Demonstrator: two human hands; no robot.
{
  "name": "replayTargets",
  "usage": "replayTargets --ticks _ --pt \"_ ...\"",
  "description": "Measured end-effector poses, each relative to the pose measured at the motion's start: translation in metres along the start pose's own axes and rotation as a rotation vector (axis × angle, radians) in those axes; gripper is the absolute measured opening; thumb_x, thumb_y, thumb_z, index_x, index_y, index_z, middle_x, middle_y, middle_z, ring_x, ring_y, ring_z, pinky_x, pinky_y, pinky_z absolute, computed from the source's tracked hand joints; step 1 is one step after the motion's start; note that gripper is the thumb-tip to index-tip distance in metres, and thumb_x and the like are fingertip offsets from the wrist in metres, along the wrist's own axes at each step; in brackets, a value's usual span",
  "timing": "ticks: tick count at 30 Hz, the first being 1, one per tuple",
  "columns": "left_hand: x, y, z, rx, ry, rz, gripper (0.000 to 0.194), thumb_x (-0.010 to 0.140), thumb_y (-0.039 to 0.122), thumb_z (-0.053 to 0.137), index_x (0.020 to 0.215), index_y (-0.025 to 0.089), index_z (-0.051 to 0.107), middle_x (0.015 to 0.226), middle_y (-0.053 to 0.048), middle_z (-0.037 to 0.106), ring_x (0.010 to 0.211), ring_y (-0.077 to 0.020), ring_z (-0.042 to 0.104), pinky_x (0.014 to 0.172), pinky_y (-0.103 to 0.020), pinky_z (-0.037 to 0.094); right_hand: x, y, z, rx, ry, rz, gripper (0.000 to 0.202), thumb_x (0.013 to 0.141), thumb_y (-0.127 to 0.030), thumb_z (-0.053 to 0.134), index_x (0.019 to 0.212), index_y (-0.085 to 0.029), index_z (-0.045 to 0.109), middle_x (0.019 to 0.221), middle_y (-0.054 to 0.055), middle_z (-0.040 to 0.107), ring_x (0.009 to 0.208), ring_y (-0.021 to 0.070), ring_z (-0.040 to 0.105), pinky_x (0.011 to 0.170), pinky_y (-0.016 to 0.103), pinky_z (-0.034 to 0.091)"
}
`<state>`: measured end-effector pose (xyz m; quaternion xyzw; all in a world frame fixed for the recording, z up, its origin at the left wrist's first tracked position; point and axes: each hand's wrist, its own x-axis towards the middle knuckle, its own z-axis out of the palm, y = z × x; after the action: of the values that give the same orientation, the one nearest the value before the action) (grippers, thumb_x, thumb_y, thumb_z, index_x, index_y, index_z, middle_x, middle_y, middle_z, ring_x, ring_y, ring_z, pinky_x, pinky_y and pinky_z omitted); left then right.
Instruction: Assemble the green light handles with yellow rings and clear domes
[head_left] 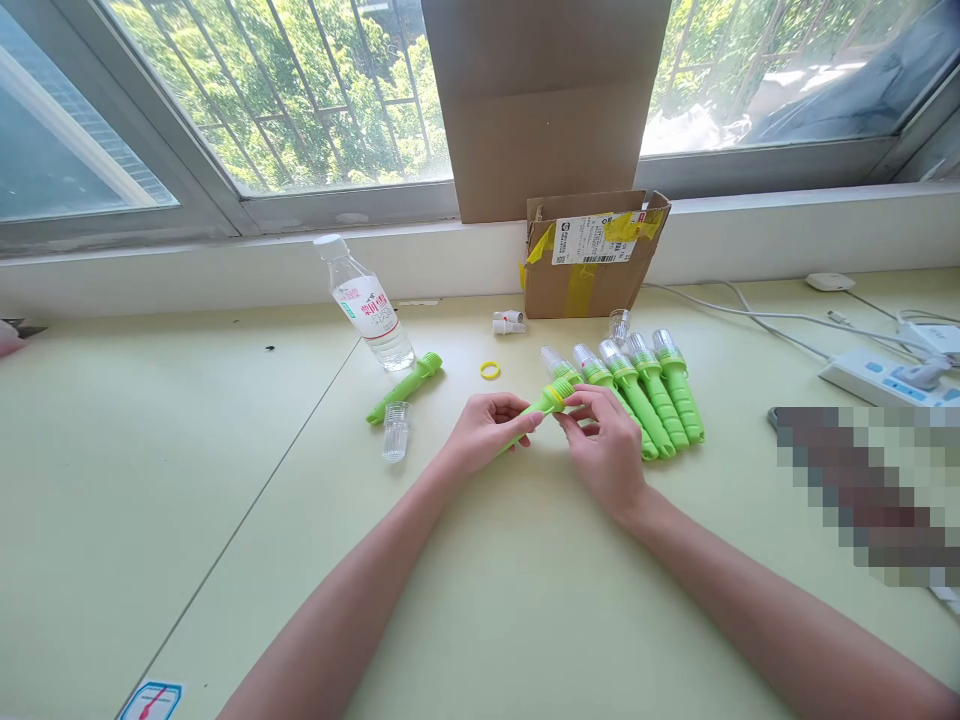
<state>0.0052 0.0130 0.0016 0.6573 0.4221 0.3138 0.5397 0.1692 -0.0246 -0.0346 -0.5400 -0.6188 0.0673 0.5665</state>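
My left hand (491, 430) is wrapped round the shaft of a green flashlight body (553, 396), holding it tilted above the table. A yellow ring circles its threaded end, where the fingertips of my right hand (604, 440) pinch. No clear cap is on this body. To the right, several green flashlights (675, 385) with clear caps lie side by side, partly behind my right hand. A second capless green body (405, 388) rests on the left near a loose clear cap (396, 432). One loose yellow ring (490, 370) lies just beyond my left hand.
Small white cylindrical parts (509, 322) lie before a cardboard box (592, 265) at the wall. Another clear cap (619, 325) stands behind the flashlights. A water bottle (369, 310) stands at the left; a power strip (885, 378) with cables is at the right, near a blurred-out object.
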Motion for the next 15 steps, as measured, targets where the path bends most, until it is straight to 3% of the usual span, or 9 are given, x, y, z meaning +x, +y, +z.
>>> replayTargets --ticks 4,9,15 --pt "0.0 -0.0003 0.0013 0.018 -0.027 -0.007 0.035 0.078 0.049 0.062 0.085 0.015 0.064 0.076 -0.003 0.063 0.056 -0.0096 0.057 0.047 -0.021 0.041 -0.0002 0.0014 0.0003 -0.001 -0.002 0.007 0.006 0.085 -0.026 0.059 0.084 -0.02 0.058 0.096 0.007 0.063 0.062 0.0137 0.061 0.05 0.029 0.057" --pt "-0.0001 -0.0004 0.0039 0.035 0.034 0.004 0.036 0.065 0.043 0.076 0.082 0.019 0.056 0.066 0.004 0.056 0.047 -0.0064 0.048 0.041 -0.019 0.038 -0.0014 0.0006 0.0008 0.006 0.003 -0.012 0.005 0.085 -0.025 0.059 0.083 -0.02 0.058 0.097 0.007 0.063 0.064 0.0139 0.062 0.051 0.029 0.058" --pt "-0.0009 -0.0017 0.0031 0.034 0.025 -0.022 0.032 0.072 0.044 0.07 0.079 0.017 0.056 0.066 0.001 0.06 0.049 -0.0096 0.055 0.042 -0.02 0.039 -0.0015 0.0007 0.001 0.001 -0.029 -0.015 0.002 0.086 -0.023 0.058 0.086 -0.02 0.058 0.098 0.006 0.062 0.062 0.013 0.061 0.051 0.028 0.057"
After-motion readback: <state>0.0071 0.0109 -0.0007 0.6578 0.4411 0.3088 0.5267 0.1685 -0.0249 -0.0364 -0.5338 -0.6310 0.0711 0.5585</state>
